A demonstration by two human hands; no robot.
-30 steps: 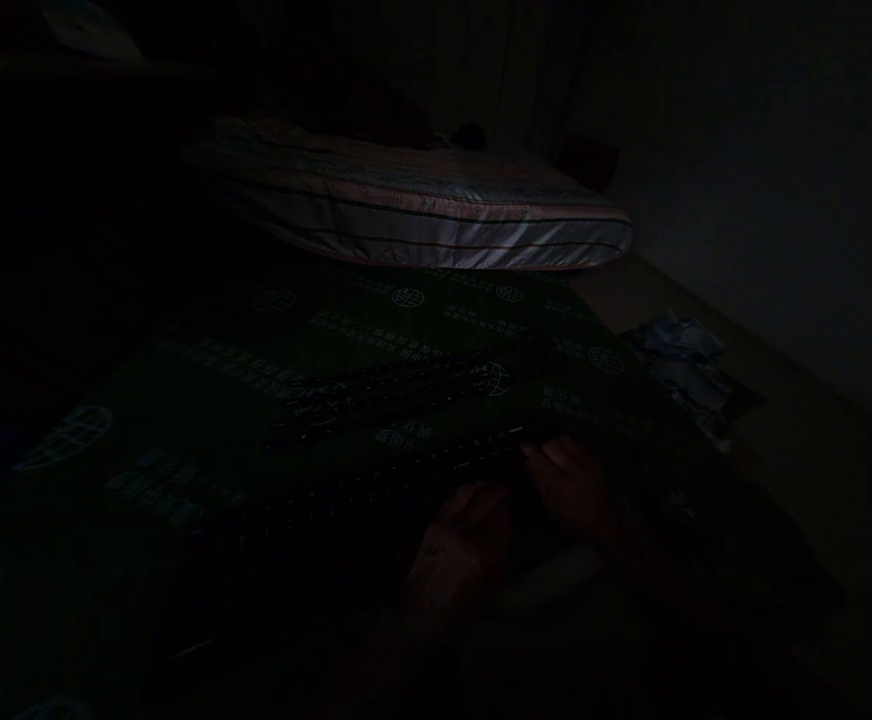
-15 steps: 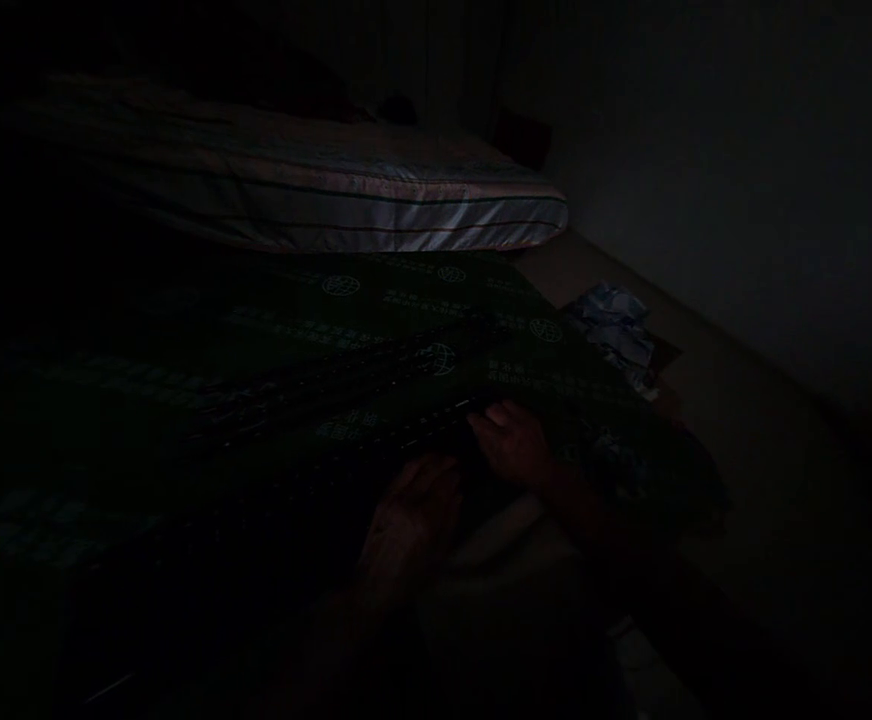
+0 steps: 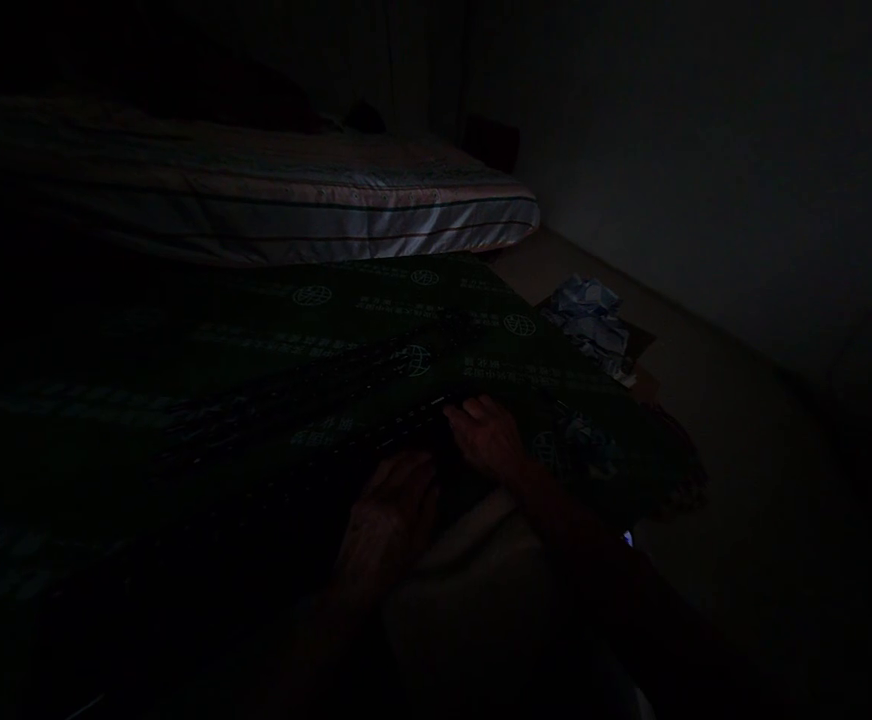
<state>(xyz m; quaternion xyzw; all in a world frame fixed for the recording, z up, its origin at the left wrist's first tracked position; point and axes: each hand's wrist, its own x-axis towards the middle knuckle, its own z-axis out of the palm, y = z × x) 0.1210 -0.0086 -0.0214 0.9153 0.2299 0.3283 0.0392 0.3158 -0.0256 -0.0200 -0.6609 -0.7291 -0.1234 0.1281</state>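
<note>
- Super dark, but the person's left hand [image 3: 391, 510] is on or just over a dark, white-flecked piece [image 3: 271, 555], fingers bent; can't tell if it's gripping.
- Right hand [image 3: 487, 437] is curled at that piece's far right end, grip too murky to call.
- The piece lies across a green printed sheet [image 3: 473, 300], near side.
- Dark strips [image 3: 301, 385] sit just beyond; striped mattress [image 3: 376, 215] behind.

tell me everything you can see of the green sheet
The green sheet lies spread out, printed with pale globes and lettering; cloth or plastic, too dark to tell. Its far edge is by the mattress. Dark strips lie on it. The left hand and right hand are over its near part, contact unclear.
</note>
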